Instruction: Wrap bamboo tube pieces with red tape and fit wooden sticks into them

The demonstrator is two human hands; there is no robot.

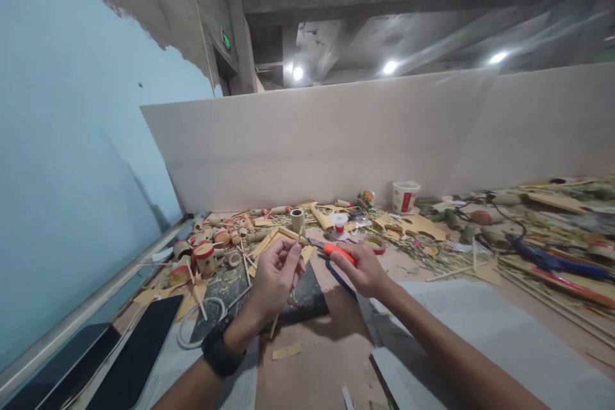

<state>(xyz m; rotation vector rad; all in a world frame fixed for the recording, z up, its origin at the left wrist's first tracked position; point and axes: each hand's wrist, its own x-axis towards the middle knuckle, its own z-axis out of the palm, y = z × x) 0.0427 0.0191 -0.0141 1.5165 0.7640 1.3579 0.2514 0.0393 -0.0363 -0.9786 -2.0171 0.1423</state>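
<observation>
My left hand [279,266], with a dark watch on its wrist, pinches a thin bamboo stick [300,234] whose tip points up. My right hand [366,269] is closed around the handle of an orange utility knife [340,252]. Its blade points left toward the stick; whether the two touch I cannot tell. Below both hands lies a dark cutting mat [307,301] with shavings and sticks on it. Just behind the hands stands a short hollow bamboo tube [297,220].
Bamboo pieces with red bands [205,259] crowd the left. Behind are a thread spool [339,227], a tape roll [375,245] and a paper cup [405,197]. A blue glue gun [552,259] lies right among scraps. A black phone-like slab [139,349] is at left front. A white partition [307,147] stands behind.
</observation>
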